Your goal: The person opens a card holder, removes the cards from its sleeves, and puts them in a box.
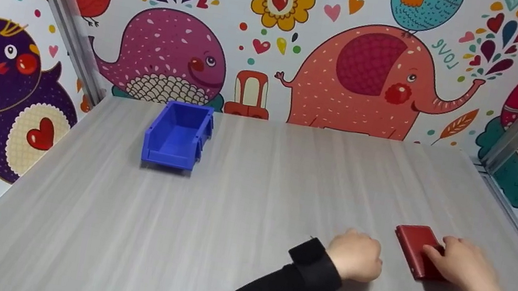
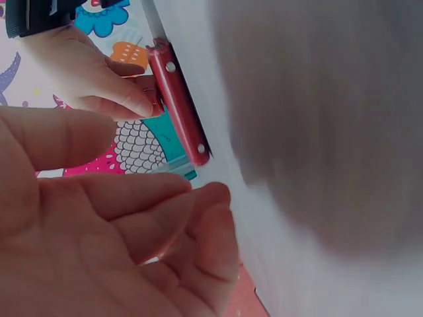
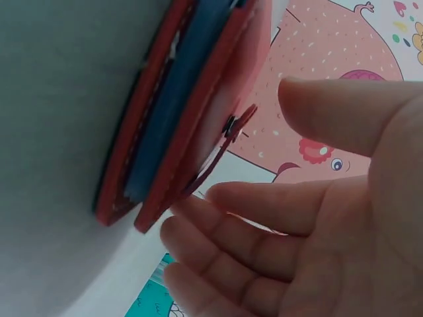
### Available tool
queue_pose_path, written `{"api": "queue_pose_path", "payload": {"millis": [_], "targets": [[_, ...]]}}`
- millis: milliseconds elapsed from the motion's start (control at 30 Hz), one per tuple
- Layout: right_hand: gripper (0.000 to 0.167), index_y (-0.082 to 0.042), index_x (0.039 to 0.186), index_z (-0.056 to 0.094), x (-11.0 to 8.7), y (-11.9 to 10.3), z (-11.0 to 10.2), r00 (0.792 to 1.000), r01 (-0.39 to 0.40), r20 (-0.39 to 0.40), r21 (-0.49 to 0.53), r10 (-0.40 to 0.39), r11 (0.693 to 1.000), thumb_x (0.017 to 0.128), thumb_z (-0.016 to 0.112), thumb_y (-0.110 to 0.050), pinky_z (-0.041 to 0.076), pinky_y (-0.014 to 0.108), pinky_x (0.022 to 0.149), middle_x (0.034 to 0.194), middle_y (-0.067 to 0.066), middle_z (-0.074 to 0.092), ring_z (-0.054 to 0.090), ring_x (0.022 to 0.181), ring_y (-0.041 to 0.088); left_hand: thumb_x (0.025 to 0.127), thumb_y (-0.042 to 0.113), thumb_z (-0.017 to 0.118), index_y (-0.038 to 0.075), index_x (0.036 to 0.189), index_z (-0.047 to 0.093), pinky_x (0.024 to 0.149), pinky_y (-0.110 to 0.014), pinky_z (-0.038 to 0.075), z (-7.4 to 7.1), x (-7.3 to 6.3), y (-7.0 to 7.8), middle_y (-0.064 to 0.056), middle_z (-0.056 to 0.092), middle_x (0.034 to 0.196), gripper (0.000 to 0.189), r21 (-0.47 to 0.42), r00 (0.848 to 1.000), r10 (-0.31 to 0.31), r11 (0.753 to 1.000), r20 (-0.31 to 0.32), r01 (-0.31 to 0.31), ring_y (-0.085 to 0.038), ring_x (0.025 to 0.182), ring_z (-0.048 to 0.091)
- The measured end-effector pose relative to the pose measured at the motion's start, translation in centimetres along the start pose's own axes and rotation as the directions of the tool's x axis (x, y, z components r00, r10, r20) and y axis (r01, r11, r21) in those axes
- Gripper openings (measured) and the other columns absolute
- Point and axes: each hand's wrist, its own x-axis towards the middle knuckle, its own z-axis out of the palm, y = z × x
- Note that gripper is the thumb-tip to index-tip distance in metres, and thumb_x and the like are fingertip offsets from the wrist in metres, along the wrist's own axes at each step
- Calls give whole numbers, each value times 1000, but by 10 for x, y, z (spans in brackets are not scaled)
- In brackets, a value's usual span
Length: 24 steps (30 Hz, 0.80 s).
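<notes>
A red wallet (image 1: 416, 242) with stitched edges lies on the table at the right of the head view. My right hand (image 1: 469, 267) is at its right side, thumb over the cover. In the right wrist view, the fingertips are right at a loose snap strap (image 3: 221, 150), with the thumb spread well apart from them. Blue inner leaves (image 3: 175, 105) show between the covers. My left hand (image 1: 354, 256) hovers left of the wallet, holding nothing, its fingers loosely bent in the left wrist view. Two round metal studs mark the wallet's spine (image 2: 180, 105).
A blue plastic bin (image 1: 175, 136) stands at the back left of the pale wood-grain table (image 1: 251, 192). Walls with printed cartoon animals (image 1: 360, 83) enclose the back and sides, with metal posts (image 1: 62, 9) at the corners.
</notes>
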Motion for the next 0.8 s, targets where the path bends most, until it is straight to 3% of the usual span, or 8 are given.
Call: {"api": "queue_pose_path", "payload": {"millis": [167, 333, 533, 800], "targets": [[61, 23, 112, 53, 1, 2, -2, 999, -6, 41, 12, 6, 1000, 95, 61, -35, 44, 49, 66, 88, 29, 57, 50, 73, 35, 95, 31, 56, 18, 69, 57, 55, -28, 42, 4, 6, 9, 6, 56, 73, 29, -37, 999, 0, 999, 36, 1, -11, 77, 55], [45, 11, 90, 58, 0, 6, 1, 999, -2, 42, 27, 0, 1000, 96, 59, -33, 33, 36, 59, 69, 8, 45, 46, 65, 25, 94, 29, 56, 18, 64, 48, 48, -28, 36, 6, 10, 15, 5, 46, 62, 33, -73, 995, -5, 997, 99, 12, -12, 59, 45], [39, 4, 80, 59, -2, 8, 4, 999, -8, 41, 33, 6, 999, 96, 59, -33, 31, 34, 57, 65, 6, 42, 43, 61, 22, 92, 28, 57, 18, 72, 55, 50, -27, 36, 8, 14, 19, 6, 48, 65, 23, -86, 992, 32, 996, 125, -22, -12, 61, 47], [40, 7, 83, 61, -4, 5, 5, 999, 4, 35, 28, -5, 1000, 94, 62, -32, 32, 35, 58, 68, 8, 44, 44, 64, 24, 91, 27, 59, 19, 82, 61, 61, -25, 38, 10, 19, 21, 9, 53, 75, 12, -71, 986, 67, 996, 154, -57, -11, 74, 48]]}}
